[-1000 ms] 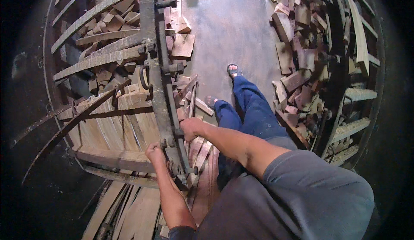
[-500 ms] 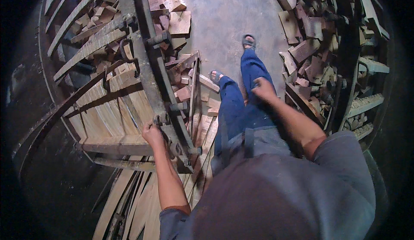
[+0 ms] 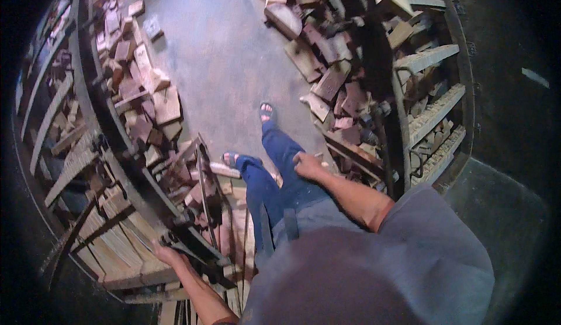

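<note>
My left hand (image 3: 168, 252) is closed at a small metal fitting (image 3: 168, 238) on the side of a dark metal beam (image 3: 140, 193). The beam belongs to the rack on my left, and my fingertips are partly hidden there. Pale boards (image 3: 120, 240) stand side by side in the rack, just left of that hand. Over my right thigh hangs my right hand (image 3: 308, 166), its fingers curled loosely with nothing visible in them.
Wood offcuts (image 3: 166, 104) lie heaped along the left rack. Another heap (image 3: 333, 85) lines the right rack, whose rough wooden slats (image 3: 435, 115) curve outward. Grey floor (image 3: 204, 44) runs between them. Long planks (image 3: 169, 313) lie low beside my left forearm.
My view has swung to the left rack's far side less and the right rack more, so everything sits further left and lower. My left hand stays at the beam; my right stays by my thigh.
</note>
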Demonstrator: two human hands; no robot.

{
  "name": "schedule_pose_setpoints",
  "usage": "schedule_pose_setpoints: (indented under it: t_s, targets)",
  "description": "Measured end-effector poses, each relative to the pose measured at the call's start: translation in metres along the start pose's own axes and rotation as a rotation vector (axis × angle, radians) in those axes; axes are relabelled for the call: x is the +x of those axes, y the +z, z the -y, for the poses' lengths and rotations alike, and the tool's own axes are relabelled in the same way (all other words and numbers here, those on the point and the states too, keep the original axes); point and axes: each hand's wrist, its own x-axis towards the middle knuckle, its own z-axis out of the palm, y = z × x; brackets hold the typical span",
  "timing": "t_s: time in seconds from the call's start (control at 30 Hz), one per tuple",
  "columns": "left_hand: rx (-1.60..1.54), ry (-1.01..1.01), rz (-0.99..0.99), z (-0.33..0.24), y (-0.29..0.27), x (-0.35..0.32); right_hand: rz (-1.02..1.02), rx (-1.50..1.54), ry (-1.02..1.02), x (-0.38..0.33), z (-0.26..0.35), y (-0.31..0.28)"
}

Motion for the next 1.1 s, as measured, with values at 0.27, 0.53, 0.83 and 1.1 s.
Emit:
schedule_pose_setpoints:
  t_s: [0.27, 0.53, 0.83, 1.1]
  targets:
    - [-0.149, -0.015, -0.101, -0.03, 0.037, -0.064, -0.063, 0.124, -0.163, -0.014, 0.034, -0.095]
    - [0.338, 0.355, 0.011, 0.041, 0.005, -0.018, -0.086, 0.759, -0.146, -0.001, 0.071, -0.236]
    - [0.303, 0.19, 0.01, 0.016, 0.021, -0.048, -0.283, 2.136, -0.348, -0.022, 0.142, -0.403]
    - [0.734, 0.183, -0.076, 0.026, 0.042, -0.025, -0.437, 2.046, -0.485, 0.043, 0.126, -0.418]
